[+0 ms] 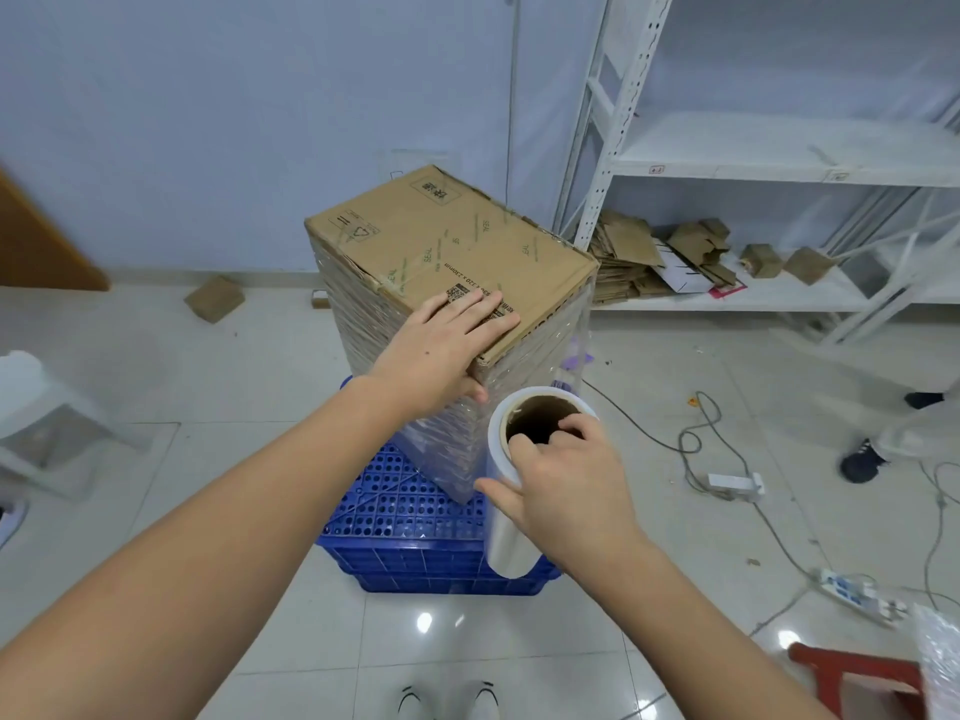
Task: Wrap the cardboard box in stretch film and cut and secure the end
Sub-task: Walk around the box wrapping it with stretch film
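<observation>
Left hand (pixel 451 339) flat on box (pixel 457 262), right (pixel 563 478) gripping roll (pixel 506 511) — slack pull could wrinkle film (pixel 574 330) or tip box off crate (pixel 415 511).

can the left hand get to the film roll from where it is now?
Probably yes. The left hand lies flat on the cardboard box, holding nothing; the film roll, gripped by the right hand, is just beside the box's near corner.

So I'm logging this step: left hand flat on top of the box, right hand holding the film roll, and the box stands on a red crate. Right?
Not quite: the head view shows the crate is blue, not red. The rest holds: the left hand lies flat on the cardboard box and the right hand holds the film roll.
</observation>
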The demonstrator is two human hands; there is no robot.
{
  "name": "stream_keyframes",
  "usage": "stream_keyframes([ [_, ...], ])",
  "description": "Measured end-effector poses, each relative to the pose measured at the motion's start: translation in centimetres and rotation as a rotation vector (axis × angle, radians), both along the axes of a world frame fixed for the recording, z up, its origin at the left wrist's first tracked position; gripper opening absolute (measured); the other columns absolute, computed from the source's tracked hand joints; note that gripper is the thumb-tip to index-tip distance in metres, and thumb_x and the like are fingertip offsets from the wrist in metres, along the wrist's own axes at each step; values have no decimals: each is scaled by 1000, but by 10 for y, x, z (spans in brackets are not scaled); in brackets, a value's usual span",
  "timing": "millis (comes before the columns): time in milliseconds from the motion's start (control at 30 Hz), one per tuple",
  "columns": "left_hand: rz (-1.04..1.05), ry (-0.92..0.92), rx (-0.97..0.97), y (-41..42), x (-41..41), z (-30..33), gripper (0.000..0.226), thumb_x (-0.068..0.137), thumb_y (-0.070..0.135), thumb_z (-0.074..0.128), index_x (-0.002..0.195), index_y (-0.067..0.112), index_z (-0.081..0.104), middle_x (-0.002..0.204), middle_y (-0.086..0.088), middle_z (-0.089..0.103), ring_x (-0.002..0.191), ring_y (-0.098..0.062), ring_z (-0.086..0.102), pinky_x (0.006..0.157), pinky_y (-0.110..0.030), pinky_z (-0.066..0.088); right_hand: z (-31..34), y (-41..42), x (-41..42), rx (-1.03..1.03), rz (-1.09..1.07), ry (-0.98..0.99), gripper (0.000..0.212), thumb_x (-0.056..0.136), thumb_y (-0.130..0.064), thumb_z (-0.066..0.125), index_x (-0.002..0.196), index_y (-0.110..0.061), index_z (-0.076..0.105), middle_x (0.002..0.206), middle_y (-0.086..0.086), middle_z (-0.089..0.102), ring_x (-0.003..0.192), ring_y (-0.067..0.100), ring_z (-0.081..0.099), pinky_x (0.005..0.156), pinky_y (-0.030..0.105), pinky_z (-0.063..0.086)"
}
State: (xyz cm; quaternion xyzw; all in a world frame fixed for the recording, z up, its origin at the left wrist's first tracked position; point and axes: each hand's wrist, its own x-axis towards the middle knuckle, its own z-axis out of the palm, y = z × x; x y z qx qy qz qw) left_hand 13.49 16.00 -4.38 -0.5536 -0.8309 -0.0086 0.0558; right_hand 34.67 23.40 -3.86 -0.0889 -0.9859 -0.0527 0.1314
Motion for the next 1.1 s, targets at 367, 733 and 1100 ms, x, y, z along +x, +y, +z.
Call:
stream_keyframes([
  [367, -113, -111, 39, -32, -43, 12, 105, 73, 60, 80, 160, 34, 28, 169, 6, 21, 156, -15, 17, 126, -41, 14, -3, 17, -18, 15, -92, 76, 59, 77, -75, 54, 58, -21, 42, 40, -6, 42, 45, 19, 43, 85, 34, 43],
  [733, -268, 26, 99, -40, -125, -1, 93, 87, 89, 25, 162, 35, 21, 169, 5, 21, 156, -22, 19, 126, -43, 11, -10, -7, -54, 93, -195, 139, 52, 84, -59, 60, 51, -19, 50, 43, -8, 40, 45, 19, 48, 80, 36, 46],
  [1100, -322, 123, 168, -27, -133, -13, 88, 88, 83, 34, 157, 29, 37, 161, -1, 41, 149, -27, 37, 121, -46, 27, 4, -50, -62, 0, 65, 99, 37, 78, -50, 72, 61, -21, 58, 54, -8, 57, 59, 16, 50, 98, 32, 40],
])
